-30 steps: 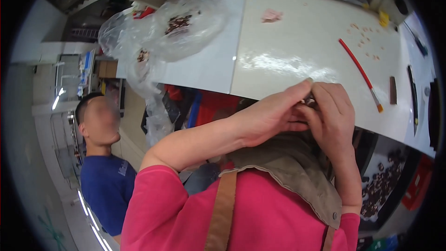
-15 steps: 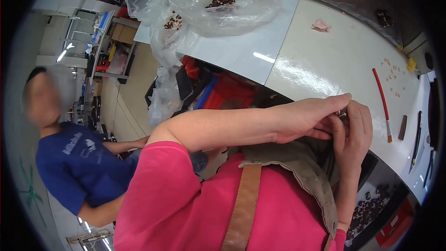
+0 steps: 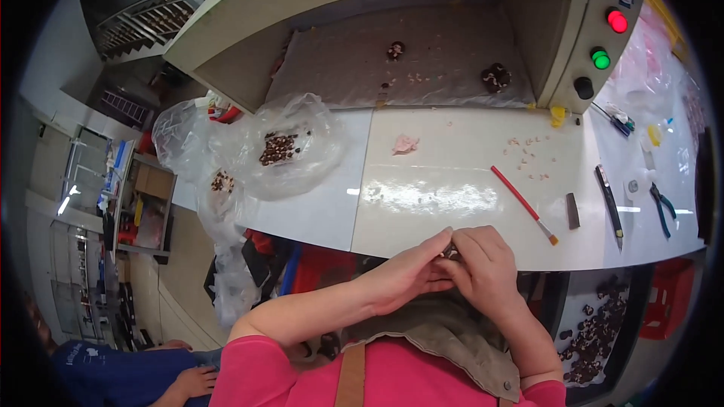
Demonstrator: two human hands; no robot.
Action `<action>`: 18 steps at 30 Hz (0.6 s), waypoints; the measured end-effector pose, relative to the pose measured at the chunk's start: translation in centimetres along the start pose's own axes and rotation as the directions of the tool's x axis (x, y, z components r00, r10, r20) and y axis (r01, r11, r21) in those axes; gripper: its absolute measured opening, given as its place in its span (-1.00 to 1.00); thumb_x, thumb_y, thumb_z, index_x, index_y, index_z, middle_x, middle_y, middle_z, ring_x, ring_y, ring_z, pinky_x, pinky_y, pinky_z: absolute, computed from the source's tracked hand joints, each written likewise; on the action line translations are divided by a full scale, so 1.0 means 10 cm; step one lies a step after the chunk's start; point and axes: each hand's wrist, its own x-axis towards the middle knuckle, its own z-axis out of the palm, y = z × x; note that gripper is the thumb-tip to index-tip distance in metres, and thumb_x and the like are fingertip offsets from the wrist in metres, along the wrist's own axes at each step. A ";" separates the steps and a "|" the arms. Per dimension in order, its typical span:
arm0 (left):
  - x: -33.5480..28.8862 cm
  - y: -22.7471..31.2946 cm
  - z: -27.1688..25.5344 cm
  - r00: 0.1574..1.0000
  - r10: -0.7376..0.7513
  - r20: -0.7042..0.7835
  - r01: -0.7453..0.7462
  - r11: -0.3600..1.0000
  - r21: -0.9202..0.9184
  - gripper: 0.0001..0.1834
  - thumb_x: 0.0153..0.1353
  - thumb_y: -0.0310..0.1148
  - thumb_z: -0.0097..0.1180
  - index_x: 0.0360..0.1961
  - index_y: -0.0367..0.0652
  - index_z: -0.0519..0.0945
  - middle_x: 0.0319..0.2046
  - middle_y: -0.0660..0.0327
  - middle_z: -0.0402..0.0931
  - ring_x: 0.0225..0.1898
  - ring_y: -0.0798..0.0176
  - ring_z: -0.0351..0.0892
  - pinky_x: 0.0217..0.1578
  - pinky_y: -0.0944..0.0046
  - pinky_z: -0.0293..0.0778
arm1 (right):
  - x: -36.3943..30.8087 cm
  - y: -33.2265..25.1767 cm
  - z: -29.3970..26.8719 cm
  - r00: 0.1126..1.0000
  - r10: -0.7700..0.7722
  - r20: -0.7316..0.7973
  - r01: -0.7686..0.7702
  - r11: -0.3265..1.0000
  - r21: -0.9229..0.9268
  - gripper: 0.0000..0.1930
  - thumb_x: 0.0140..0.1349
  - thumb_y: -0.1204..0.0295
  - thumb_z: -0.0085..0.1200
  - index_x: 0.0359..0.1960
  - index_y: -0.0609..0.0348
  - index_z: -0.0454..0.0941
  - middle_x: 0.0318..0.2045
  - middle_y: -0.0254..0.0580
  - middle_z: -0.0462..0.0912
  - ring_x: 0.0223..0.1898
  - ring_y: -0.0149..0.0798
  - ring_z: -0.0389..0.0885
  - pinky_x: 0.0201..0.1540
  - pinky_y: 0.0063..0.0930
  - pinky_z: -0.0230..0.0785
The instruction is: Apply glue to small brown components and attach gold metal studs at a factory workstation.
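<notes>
Two bare hands work close together to the near left of a red-handled paintbrush (image 3: 517, 195) lying on a white table (image 3: 452, 235). The left hand (image 3: 415, 271) and the right hand (image 3: 486, 265) both grasp one small dark brown piece (image 3: 450, 252) with pale flecks, fingers and thumbs gathered around it. The piece sits between the hands, left of the paintbrush's bristles and partly hidden, so its full shape cannot be told.

Just right of the paintbrush lies a dark block (image 3: 573, 211), with a black-handled knife (image 3: 608, 194) and then a pair of pliers (image 3: 664, 208) farther right. Pale bits (image 3: 531, 154) are scattered just beyond the paintbrush; a crumpled pink scrap (image 3: 405, 145) lies to its left. Well to the paintbrush's left, a clear plastic bag (image 3: 317, 173) spreads over the tabletop around brown and pale pieces (image 3: 279, 149). Beyond the paintbrush stands an open-fronted machine (image 3: 558, 68), its red and green lights glowing. Far left of the paintbrush, at the picture's edge, is a co-worker in a blue shirt (image 3: 124, 369).
</notes>
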 end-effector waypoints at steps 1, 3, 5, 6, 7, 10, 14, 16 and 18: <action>0.02 0.00 0.00 1.000 -0.008 0.013 0.008 1.000 0.002 -0.50 0.34 0.16 -0.23 -0.03 -0.04 0.40 -0.17 0.36 0.44 -0.09 0.48 0.41 0.03 0.36 0.29 | -0.01 0.01 -0.01 1.000 0.008 -0.002 -0.008 1.000 -0.012 -0.69 -0.07 0.41 0.27 -0.27 0.24 0.52 -0.35 -0.19 0.55 -0.37 -0.14 0.50 -0.33 -0.36 0.39; 0.01 0.00 -0.02 1.000 0.000 0.031 0.000 1.000 0.011 -0.50 0.33 0.16 -0.23 -0.03 -0.03 0.40 -0.16 0.36 0.44 -0.08 0.47 0.40 0.03 0.35 0.29 | -0.02 0.00 0.01 1.000 0.001 -0.023 -0.002 1.000 -0.014 -0.69 -0.07 0.41 0.27 -0.27 0.23 0.53 -0.35 -0.19 0.55 -0.37 -0.14 0.51 -0.33 -0.36 0.39; 0.00 0.01 0.00 1.000 0.008 0.025 -0.008 1.000 0.017 -0.50 0.34 0.16 -0.23 -0.03 -0.03 0.40 -0.16 0.36 0.44 -0.08 0.47 0.41 0.03 0.35 0.29 | -0.01 0.00 0.01 1.000 -0.007 -0.028 0.006 1.000 -0.016 -0.69 -0.07 0.41 0.27 -0.27 0.24 0.52 -0.35 -0.18 0.55 -0.37 -0.14 0.50 -0.33 -0.36 0.39; -0.01 0.01 0.00 1.000 0.016 0.016 -0.016 1.000 0.021 -0.50 0.34 0.15 -0.23 -0.03 -0.03 0.40 -0.15 0.36 0.44 -0.08 0.47 0.41 0.03 0.35 0.29 | 0.00 0.00 0.01 0.999 -0.015 -0.031 0.015 1.000 -0.016 -0.69 -0.07 0.41 0.27 -0.27 0.24 0.52 -0.35 -0.18 0.55 -0.37 -0.14 0.50 -0.33 -0.36 0.39; -0.03 0.00 0.01 1.000 0.013 0.016 -0.013 1.000 0.019 -0.50 0.34 0.15 -0.23 -0.03 -0.03 0.40 -0.15 0.36 0.44 -0.08 0.47 0.41 0.03 0.35 0.29 | -0.01 -0.02 0.01 1.000 -0.012 -0.028 0.012 1.000 -0.015 -0.69 -0.07 0.41 0.27 -0.27 0.24 0.52 -0.35 -0.18 0.55 -0.37 -0.14 0.50 -0.33 -0.36 0.39; -0.04 -0.01 0.01 1.000 0.012 -0.005 -0.011 0.999 0.036 -0.50 0.33 0.16 -0.24 -0.05 -0.03 0.40 -0.13 0.32 0.44 -0.04 0.41 0.41 0.10 0.28 0.28 | -0.02 -0.03 0.01 1.000 -0.006 -0.015 0.006 1.000 -0.015 -0.69 -0.07 0.40 0.27 -0.27 0.25 0.52 -0.35 -0.17 0.55 -0.37 -0.13 0.50 -0.33 -0.36 0.39; 0.01 -0.07 -0.06 1.000 0.011 -0.014 -0.010 1.000 0.014 -0.53 0.34 0.13 -0.23 -0.04 -0.01 0.40 -0.12 0.32 0.45 -0.05 0.40 0.44 0.08 0.25 0.31 | -0.05 0.00 0.06 0.998 0.000 -0.058 0.001 1.000 0.014 -0.65 -0.13 0.42 0.28 -0.28 0.27 0.51 -0.40 -0.12 0.54 -0.39 -0.06 0.50 -0.34 -0.30 0.37; 0.07 -0.06 -0.10 0.999 0.052 -0.017 -0.052 0.999 -0.008 -0.57 0.36 0.09 -0.23 -0.03 0.01 0.40 -0.14 0.34 0.46 -0.11 0.44 0.45 0.01 0.30 0.34 | -0.03 0.06 0.08 0.997 -0.018 -0.073 0.018 1.000 -0.003 -0.67 -0.12 0.41 0.28 -0.29 0.26 0.51 -0.39 -0.10 0.55 -0.39 -0.04 0.50 -0.35 -0.28 0.37; 0.08 -0.05 -0.06 0.997 0.058 -0.052 -0.059 0.998 -0.023 -0.61 0.37 0.06 -0.23 -0.04 0.03 0.41 -0.17 0.37 0.46 -0.18 0.48 0.46 -0.06 0.37 0.36 | -0.04 0.08 0.08 0.997 -0.019 -0.073 0.019 1.000 0.002 -0.67 -0.12 0.41 0.28 -0.30 0.26 0.51 -0.39 -0.10 0.55 -0.38 -0.02 0.50 -0.34 -0.28 0.38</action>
